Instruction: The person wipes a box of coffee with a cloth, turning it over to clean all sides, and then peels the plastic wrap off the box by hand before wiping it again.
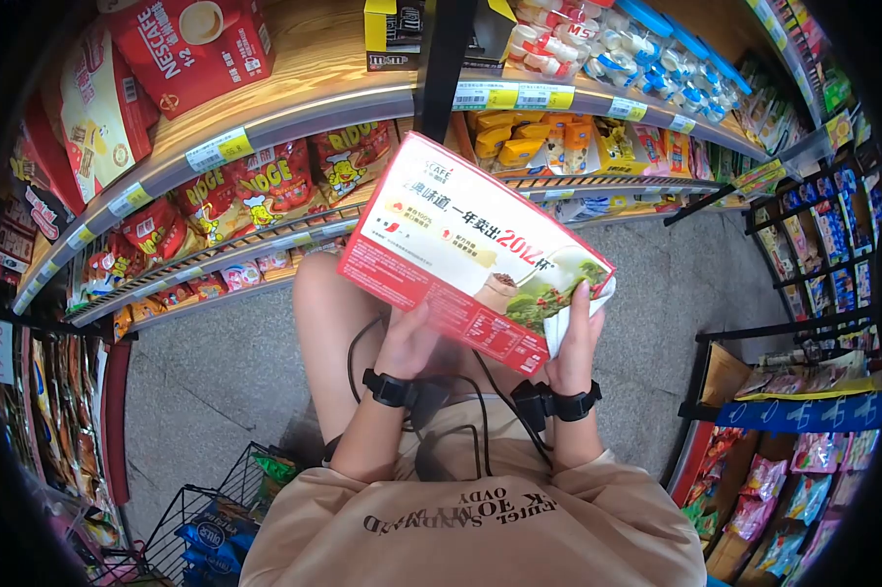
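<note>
A red and white Nescafé coffee box (480, 249) is held up, tilted, in front of my knees, its printed broad face toward me. My left hand (409, 338) grips its lower left edge, with most of the fingers hidden beneath the box. At the right end, my right hand (576, 342) is closed on the box, its thumb lying over the front face. A white patch (566, 318) by that thumb looks like a folded cloth, though it could be part of the box. Dark bands with cables are strapped round both wrists.
Ahead curves a wooden shelf (314, 59) with another red Nescafé box (194, 49) at the left. Red snack bags (270, 186) fill the tier below. A wire basket (181, 509) with packets stands on the floor at lower left. Snack racks (822, 254) rise at right.
</note>
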Demonstrator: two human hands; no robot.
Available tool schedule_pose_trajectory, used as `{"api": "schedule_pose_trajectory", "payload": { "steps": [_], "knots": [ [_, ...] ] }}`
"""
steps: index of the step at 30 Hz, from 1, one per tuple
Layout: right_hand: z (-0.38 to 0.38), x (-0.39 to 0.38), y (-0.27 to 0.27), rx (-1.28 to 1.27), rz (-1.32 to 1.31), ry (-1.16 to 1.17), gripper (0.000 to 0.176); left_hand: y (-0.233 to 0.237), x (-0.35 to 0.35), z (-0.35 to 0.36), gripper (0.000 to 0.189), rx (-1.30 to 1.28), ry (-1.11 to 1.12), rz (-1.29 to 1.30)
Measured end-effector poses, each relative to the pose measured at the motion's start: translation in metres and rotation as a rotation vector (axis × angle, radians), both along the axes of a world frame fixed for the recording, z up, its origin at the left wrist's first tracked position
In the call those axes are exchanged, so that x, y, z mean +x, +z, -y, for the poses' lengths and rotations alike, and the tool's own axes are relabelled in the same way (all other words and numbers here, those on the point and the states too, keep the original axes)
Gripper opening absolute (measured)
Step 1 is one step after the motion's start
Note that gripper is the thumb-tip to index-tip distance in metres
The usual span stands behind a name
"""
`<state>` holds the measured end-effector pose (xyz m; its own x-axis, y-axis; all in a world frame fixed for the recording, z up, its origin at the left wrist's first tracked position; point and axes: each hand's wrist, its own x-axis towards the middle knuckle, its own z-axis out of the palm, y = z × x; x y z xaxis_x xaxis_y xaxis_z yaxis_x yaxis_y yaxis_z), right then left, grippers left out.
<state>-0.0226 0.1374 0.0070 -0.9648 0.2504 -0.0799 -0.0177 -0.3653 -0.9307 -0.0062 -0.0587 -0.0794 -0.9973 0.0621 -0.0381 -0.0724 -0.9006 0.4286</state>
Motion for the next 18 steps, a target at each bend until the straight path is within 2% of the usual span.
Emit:
{"api": "schedule_pose_trajectory", "payload": {
  "steps": [6, 9, 13, 15, 18],
  "knots": [
    [-0.009, -0.003, 0.002, -0.092, 0.098, 0.038, 0.050, 0.020, 0.002, -0.005, 0.066, -0.005, 0.042, 0.065],
    [-0.005, -0.008, 0.000, -0.109, 0.136, 0.052, 0.050, 0.039, 0.009, -0.010, 0.067, -0.261, 0.157, 0.024],
    [-0.002, -0.014, -0.010, -0.268, 0.186, 0.164, 0.053, 0.089, 0.027, -0.014, 0.057, -0.865, 0.194, -0.211],
    [0.002, -0.018, -0.017, -0.406, 0.235, 0.208, 0.051, 0.088, 0.027, -0.020, 0.059, -1.368, 0.358, -0.512],
    [0.010, -0.015, -0.035, -0.619, 0.284, 0.253, 0.051, 0.111, 0.025, -0.027, 0.069, -1.348, 0.458, -0.623]
  ]
}}
